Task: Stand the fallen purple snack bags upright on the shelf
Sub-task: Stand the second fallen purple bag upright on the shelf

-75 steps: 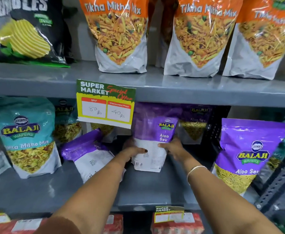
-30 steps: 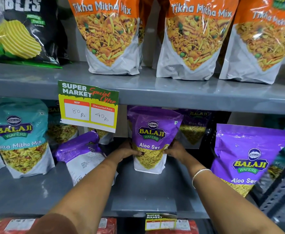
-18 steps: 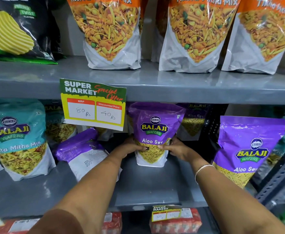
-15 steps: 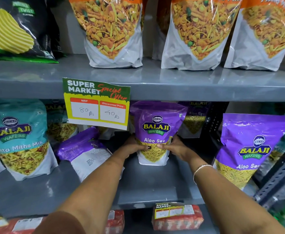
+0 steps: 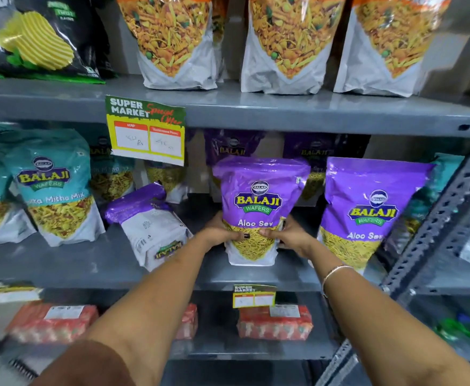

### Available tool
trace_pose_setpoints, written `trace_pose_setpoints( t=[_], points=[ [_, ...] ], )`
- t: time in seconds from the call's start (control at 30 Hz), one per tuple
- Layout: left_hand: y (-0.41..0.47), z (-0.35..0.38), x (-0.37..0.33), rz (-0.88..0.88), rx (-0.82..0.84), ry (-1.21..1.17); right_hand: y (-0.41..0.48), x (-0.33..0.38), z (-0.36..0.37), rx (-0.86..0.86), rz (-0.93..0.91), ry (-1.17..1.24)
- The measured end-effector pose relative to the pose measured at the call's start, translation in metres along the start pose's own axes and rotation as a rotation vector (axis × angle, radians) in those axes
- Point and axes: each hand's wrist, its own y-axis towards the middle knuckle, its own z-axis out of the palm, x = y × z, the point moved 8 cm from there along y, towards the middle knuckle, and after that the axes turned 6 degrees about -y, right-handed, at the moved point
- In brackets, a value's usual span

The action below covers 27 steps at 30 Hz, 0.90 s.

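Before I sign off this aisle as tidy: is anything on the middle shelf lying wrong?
Yes. One purple Aloo Sev bag lies flat, back side up, left of the upright bag that the left hand and right hand grip. The other purple bags stand upright.

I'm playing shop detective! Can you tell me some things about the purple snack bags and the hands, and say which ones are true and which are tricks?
1. Both hands hold the middle purple bag. True: the left hand and the right hand grip its lower part.
2. That bag lies flat. False: it stands upright, front facing out.
3. Another purple bag is lying down to its left. True.
4. The purple bag on the right has fallen over. False: it stands upright.
5. The price sign hangs from the upper shelf's edge. True.
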Motion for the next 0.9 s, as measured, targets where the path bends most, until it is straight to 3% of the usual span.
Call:
trace_pose_setpoints(
  t=[0.23,0.33,0.5,0.57,0.77,0.9],
  points=[
    [-0.024,0.03,0.002,-0.001,-0.062,-0.032,-0.031,-0.009,-0.021,-0.02,-0.002,-0.009],
    [-0.013,0.026,0.015,-0.041,-0.098,0.018,-0.037,-0.008,-0.022,0.001,0.014,-0.152],
    [-0.047,0.021,-0.006,-0.077,-0.147,0.151,-0.059,-0.019,-0.005,0.321,0.42,-0.68],
    [-0.055,0.003,-0.01,-0.059,-0.2,0.195,-0.065,-0.01,0.013,0.429,0.47,-0.777],
    [-0.071,-0.078,-0.012,0.002,-0.458,0.222,-0.045,0.038,0.086,0.482,0.293,-0.816],
    [-0.074,-0.141,-0.006,0.007,-0.611,0.378,-0.015,0.07,0.127,0.347,0.121,-0.666]
  ],
)
